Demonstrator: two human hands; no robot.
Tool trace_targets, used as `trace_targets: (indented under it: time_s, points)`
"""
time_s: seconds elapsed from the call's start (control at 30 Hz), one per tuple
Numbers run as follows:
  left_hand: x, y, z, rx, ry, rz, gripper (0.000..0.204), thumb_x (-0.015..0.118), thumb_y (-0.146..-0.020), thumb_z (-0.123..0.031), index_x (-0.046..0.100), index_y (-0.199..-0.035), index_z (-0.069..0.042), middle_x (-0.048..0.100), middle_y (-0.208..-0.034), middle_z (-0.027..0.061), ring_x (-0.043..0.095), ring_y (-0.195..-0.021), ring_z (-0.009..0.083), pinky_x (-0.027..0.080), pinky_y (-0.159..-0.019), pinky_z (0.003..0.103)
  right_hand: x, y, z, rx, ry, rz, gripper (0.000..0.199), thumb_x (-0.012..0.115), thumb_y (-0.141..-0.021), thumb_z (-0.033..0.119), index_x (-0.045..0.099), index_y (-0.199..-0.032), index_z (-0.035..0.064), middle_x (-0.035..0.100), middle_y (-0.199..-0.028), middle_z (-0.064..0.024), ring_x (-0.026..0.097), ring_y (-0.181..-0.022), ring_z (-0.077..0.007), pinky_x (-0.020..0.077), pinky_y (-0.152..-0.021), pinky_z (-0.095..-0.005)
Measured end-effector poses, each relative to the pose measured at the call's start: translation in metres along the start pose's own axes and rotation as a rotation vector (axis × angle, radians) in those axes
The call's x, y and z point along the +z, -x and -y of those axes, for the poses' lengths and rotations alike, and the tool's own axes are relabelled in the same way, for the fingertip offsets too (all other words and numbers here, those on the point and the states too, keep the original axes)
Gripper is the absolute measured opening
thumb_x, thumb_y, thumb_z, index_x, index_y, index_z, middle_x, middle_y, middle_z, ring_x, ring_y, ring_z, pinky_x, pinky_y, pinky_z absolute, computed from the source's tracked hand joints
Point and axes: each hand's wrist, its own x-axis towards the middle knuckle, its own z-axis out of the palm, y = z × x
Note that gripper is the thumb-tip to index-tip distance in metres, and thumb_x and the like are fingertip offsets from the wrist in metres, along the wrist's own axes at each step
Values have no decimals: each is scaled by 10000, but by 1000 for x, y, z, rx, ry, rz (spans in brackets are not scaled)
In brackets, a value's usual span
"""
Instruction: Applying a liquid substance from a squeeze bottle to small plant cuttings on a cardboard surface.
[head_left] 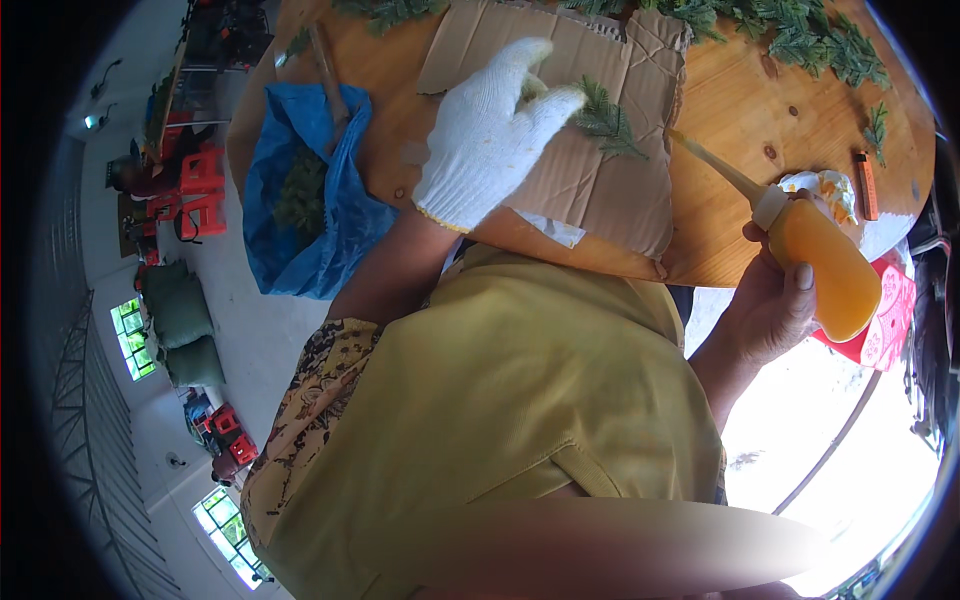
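Nearest, a yellow apron (520, 400) over a patterned sleeve (310, 390) fills the lower middle of the view. Just beyond it, the right hand (775, 300), bare, is clenched around an orange squeeze bottle (825, 265), thumb across its side; the bottle's long tapering nozzle (715, 165) slants up and away from the grip toward the cardboard sheet (590, 150). Past the bottle's shoulder, beside the grip, lies a crumpled white rag with orange stains (825, 190), and a small orange stick-shaped object (866, 185) rests on the round wooden table (740, 110).

Further out, the left hand (485, 140), in a white knitted glove, pinches the stem of a small green fir-like sprig (610, 120) between thumb and fingers; the sprig lies on the cardboard, extending away from the fingertips toward the nozzle tip. Outward from the gloved wrist, a blue plastic bag (310, 200) holding more greenery hangs off the table edge. Farthest, loose green branches (800, 35) lie along the table's far rim.
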Motion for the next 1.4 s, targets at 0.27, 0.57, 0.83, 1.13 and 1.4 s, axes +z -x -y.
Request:
trace_targets:
  time_s: [0.27, 0.57, 0.83, 1.13, 1.4]
  points:
    - [18, -3, -9, 129, -247, 168, 323, 708, -805, -357, 688, -899, -49, 664, -767, 133, 642, -693, 271, 497, -660, 350, 0, 0, -1, 21, 8, -15, 561, 743, -784, 230, 504, -1203, -56, 579, -1141, -247, 619, -995, -327, 604, -644, -404]
    - [4, -6, -7, -81, 564, 213, 194, 606, -882, -88, 646, -1043, 12, 677, -893, 70, 653, -758, 130, 507, -628, 230, -5, -1, 0, -3, -33, -7, 578, 758, -778, 251, 488, -1221, -3, 581, -1133, -239, 600, -1028, -326, 608, -627, -409]
    - [3, 1, 10, -343, 1183, 305, 160, 608, -864, -43, 628, -992, 50, 686, -857, 124, 690, -666, 187, 542, -524, 249, 24, 0, 14, -137, 135, 73, 592, 795, -731, 440, 497, -1047, 38, 611, -1062, -218, 619, -921, -333, 520, -802, -451]
    - [8, 8, 8, -384, 1234, 320, 158, 583, -866, -21, 617, -998, 58, 676, -858, 131, 691, -684, 203, 555, -542, 262, 33, -1, 10, -200, 271, 276, 654, 787, -749, 453, 474, -1149, 41, 607, -1079, -189, 616, -941, -310, 578, -703, -399]
    - [8, 11, 6, -404, 1225, 299, 159, 579, -865, -23, 619, -1002, 49, 674, -861, 129, 690, -706, 203, 551, -572, 266, 47, -6, 10, -225, 248, 257, 554, 838, -715, 388, 566, -904, -56, 650, -975, -223, 683, -853, -320, 565, -781, -398]
